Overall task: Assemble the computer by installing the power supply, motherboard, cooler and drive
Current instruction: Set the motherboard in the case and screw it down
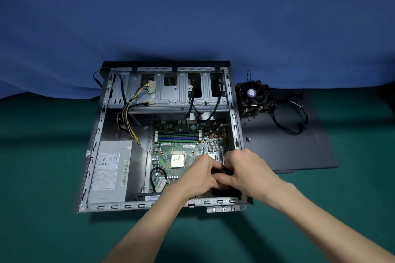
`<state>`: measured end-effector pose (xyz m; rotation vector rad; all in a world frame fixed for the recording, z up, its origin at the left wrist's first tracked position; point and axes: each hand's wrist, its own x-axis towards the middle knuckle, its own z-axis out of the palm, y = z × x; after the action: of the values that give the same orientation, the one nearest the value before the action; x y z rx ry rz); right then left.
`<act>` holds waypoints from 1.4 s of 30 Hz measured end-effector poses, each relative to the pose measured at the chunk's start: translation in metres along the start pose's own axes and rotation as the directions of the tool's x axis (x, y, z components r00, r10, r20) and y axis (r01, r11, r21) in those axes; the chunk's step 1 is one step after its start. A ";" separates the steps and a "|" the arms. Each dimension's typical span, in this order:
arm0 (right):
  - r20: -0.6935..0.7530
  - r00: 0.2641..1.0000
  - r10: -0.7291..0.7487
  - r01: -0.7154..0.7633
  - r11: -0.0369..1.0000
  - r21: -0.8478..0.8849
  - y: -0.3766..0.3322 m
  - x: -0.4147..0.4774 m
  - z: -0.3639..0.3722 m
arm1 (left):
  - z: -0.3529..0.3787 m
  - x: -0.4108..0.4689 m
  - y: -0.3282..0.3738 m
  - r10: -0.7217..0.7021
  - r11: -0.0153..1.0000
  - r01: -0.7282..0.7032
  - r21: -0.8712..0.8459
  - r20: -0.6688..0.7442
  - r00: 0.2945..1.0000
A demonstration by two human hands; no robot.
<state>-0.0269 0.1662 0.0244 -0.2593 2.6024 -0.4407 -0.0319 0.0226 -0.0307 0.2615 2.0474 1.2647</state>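
Both hands met over the green motherboard [181, 155], seated in the open steel case [102, 126].
Left hand [201, 175] and right hand [248, 168] pinched one small dark part together; boxy grey power supply [111, 173] sat alongside, finned cooler [253, 95] outside.

Vantage: head-worn, above the near edge of the open case [136, 206], at arm's reach.
Facing: forward and steeply down into the case.
Spread: wide-angle, edges bowed; blue backdrop [192, 19] beyond the case, cooler [253, 95] to its right.
Shared ground: none, single view.
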 end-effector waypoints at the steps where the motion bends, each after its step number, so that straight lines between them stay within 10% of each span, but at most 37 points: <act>1: -0.005 1.000 -0.002 0.002 0.997 0.079 0.002 0.000 -0.003 | -0.003 0.000 0.004 -0.005 1.000 0.005 -0.007 -0.014 1.000; 9: -0.315 0.949 -0.020 0.196 0.819 0.539 0.011 0.021 -0.065 | -0.051 0.009 0.066 0.130 0.987 -0.156 -0.035 -0.392 0.911; 17: -0.185 0.935 0.303 0.250 -0.192 0.949 0.100 0.042 -0.087 | -0.034 0.048 0.058 -0.016 0.998 -0.014 -0.065 -0.437 0.900; 20: -0.018 0.875 0.484 0.215 -0.356 0.909 0.135 0.056 -0.076 | -0.025 0.058 0.048 -0.059 0.998 0.039 -0.055 -0.443 0.895; 25: 0.122 0.811 0.572 -0.242 0.139 0.960 0.150 0.078 -0.018 | -0.019 0.067 0.045 -0.125 0.987 0.072 -0.141 -0.418 0.900; 31: 0.018 0.816 0.577 -0.506 0.700 0.505 0.142 0.105 0.030 | -0.023 0.071 0.044 -0.123 0.986 0.065 -0.154 -0.403 0.907; 42: -0.084 0.853 0.515 -0.481 0.838 0.256 0.149 0.114 0.051 | -0.023 0.070 0.039 -0.108 0.975 0.022 -0.219 -0.388 0.915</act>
<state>-0.1159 0.2621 -0.1201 0.5465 2.5939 -0.5720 -0.1056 0.0619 -0.0235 -0.1800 2.2060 1.5795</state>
